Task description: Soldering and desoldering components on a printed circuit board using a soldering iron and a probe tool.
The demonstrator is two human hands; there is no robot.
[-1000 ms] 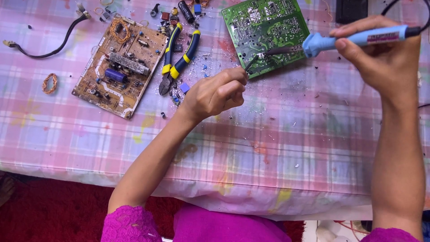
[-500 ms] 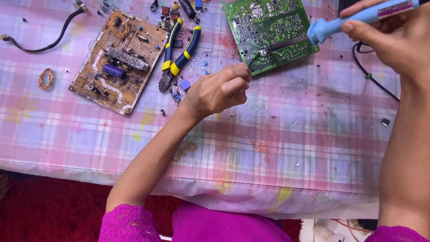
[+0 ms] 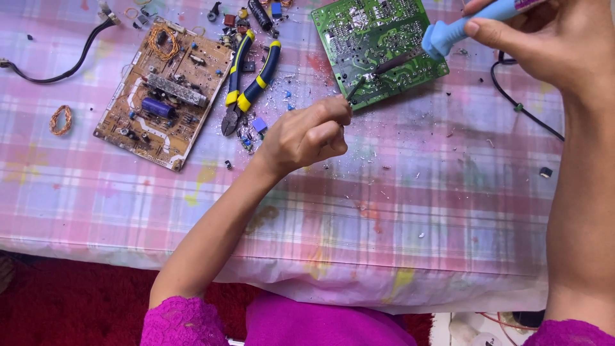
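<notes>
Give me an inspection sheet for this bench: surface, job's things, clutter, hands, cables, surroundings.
Surface: table under a pink checked cloth, stained and speckled with solder bits.
Job's things: green circuit board, solder side up; blue-handled soldering iron, its tip on the board's near edge.
Clutter: brown circuit board, component side up; blue-and-yellow pliers; loose components; copper wire coil.
Hands: left hand pinched at the board's edge beside the tip, what it holds too small to tell; right hand, grip closed on the iron's handle.
Cables: black cable far left; black cord at right.
Surroundings: red floor below.
</notes>
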